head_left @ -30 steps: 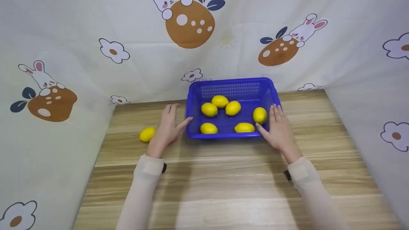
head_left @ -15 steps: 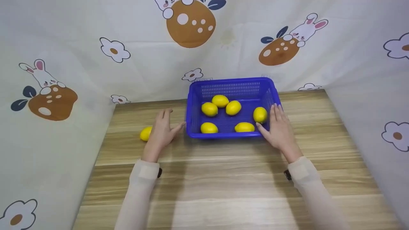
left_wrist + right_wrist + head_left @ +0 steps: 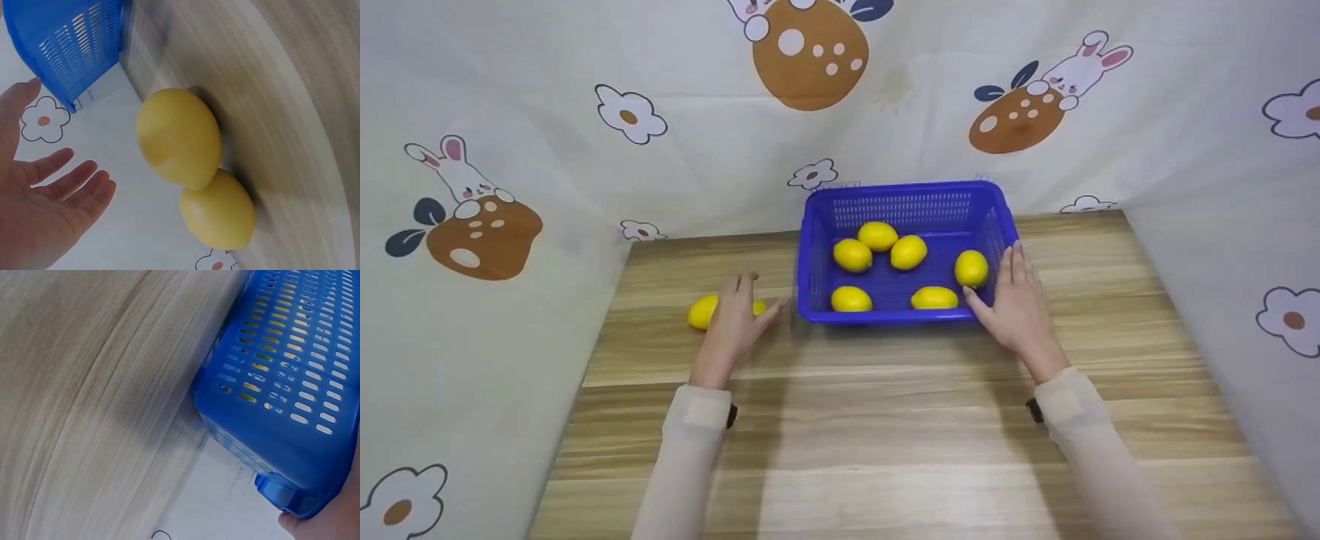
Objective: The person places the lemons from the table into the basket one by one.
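On the table's left side my left hand [image 3: 733,319] hovers palm down, fingers loosely spread, over two yellow lemons. One lemon [image 3: 701,312] shows left of the hand; the other lemon [image 3: 759,308] is mostly hidden under it. From the left wrist view, both the nearer lemon [image 3: 179,138] and the farther lemon [image 3: 219,211] sit apart from the fingers [image 3: 84,180], and the palm is bare. My right hand [image 3: 1021,311] rests along the right rim of a blue plastic basket [image 3: 892,319], fingers straight, thumb toward the inside. Several lemons [image 3: 908,253] lie in the basket.
The wood-grain table [image 3: 877,435] runs toward me in front of the basket. A cloth [image 3: 915,135] printed with rabbits and flowers hangs behind and at both sides. The slotted basket wall [image 3: 281,377] fills much of the right wrist view.
My left hand has moved away from the basket's left side, left and toward me, over the lemons. The second lemon has come into view. My right hand stays on the rim.
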{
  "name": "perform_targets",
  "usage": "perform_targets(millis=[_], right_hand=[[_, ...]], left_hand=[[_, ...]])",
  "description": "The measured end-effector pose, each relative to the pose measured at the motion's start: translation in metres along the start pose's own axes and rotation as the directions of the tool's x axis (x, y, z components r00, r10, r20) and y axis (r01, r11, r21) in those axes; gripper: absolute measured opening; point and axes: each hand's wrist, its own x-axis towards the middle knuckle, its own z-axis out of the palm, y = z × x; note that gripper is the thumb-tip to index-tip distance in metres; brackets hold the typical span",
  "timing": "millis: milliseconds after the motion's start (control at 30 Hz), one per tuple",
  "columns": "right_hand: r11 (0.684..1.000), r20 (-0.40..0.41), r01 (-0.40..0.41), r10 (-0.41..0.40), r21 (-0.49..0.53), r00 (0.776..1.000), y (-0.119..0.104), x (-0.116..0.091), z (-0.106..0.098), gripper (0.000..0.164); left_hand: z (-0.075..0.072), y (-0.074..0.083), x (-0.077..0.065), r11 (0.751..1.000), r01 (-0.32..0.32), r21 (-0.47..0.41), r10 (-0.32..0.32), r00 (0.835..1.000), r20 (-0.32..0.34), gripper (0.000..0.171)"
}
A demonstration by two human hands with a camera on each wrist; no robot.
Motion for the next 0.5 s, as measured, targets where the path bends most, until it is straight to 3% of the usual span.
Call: perform_targets(millis=[500], right_hand=[[1.000,-0.009,0.004,-0.004,0.003,1.000,0.001,-0.001,0.000,0.097]], left_hand=[[0.011,-0.018,-0.005,0.999,0.040,0.007,-0.040,0.999,-0.012,0.068]])
